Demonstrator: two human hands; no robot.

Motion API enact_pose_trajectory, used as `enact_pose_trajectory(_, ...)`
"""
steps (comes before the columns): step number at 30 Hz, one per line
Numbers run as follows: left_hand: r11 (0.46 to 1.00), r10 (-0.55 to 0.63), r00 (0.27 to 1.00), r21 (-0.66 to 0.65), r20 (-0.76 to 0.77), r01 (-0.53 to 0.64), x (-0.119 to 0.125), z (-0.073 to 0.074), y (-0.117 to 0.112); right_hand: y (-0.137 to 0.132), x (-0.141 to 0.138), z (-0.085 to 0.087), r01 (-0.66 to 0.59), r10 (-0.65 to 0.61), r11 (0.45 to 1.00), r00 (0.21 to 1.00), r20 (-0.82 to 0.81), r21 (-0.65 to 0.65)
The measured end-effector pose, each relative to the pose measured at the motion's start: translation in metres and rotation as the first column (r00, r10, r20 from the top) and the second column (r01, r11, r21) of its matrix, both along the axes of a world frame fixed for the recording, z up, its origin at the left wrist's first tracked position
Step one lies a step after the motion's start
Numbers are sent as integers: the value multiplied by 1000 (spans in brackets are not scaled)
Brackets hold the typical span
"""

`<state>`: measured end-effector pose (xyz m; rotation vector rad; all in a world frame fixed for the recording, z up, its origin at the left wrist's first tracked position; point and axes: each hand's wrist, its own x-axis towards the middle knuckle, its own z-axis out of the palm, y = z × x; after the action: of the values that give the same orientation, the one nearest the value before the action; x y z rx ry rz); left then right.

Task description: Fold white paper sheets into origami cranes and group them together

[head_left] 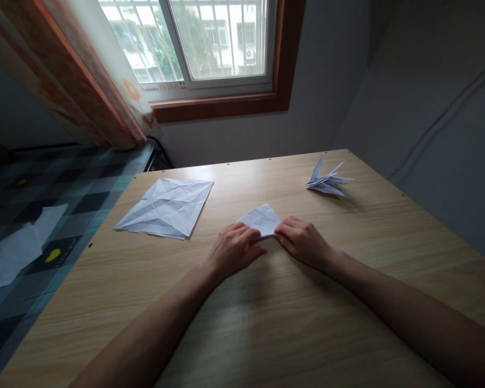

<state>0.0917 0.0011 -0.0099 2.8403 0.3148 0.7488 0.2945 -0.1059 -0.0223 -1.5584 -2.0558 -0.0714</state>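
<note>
A small folded white paper (262, 219) lies on the wooden table (291, 323) in front of me. My left hand (234, 249) grips its near left edge with curled fingers. My right hand (303, 240) pinches its near right corner, fingers pressed together. Both hands rest on the tabletop, almost touching each other. The near edge of the paper is hidden under my fingers.
A creased, unfolded white sheet (165, 207) lies at the table's left. A finished folded paper figure (328, 182) stands at the far right. To the left is a bed with a checked cover (44, 215) and a loose white sheet (16, 248). A window (194, 43) is behind.
</note>
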Motion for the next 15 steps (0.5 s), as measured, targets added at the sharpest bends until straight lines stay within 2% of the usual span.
enact_pose_trajectory(3, 1000, 3, 1000, -15, 28, -3, 0, -2, 0, 0, -1, -2, 8, -8, 1000, 997, -78, 6)
enact_pose_trajectory(9, 985, 116, 991, -133, 66, -107, 0, -6, 1, 1, -2, -7, 47, -49, 999, 992, -119, -22)
enact_pose_trajectory(12, 978, 181, 984, -102, -5, -180, 2, -5, 2, 1, -3, -7, 58, -63, 997, 993, -102, -48)
enact_pose_trajectory(15, 974, 225, 972, -1, -75, -225, 4, -5, 2, 1, -4, -5, 69, -73, 996, 994, -75, -64)
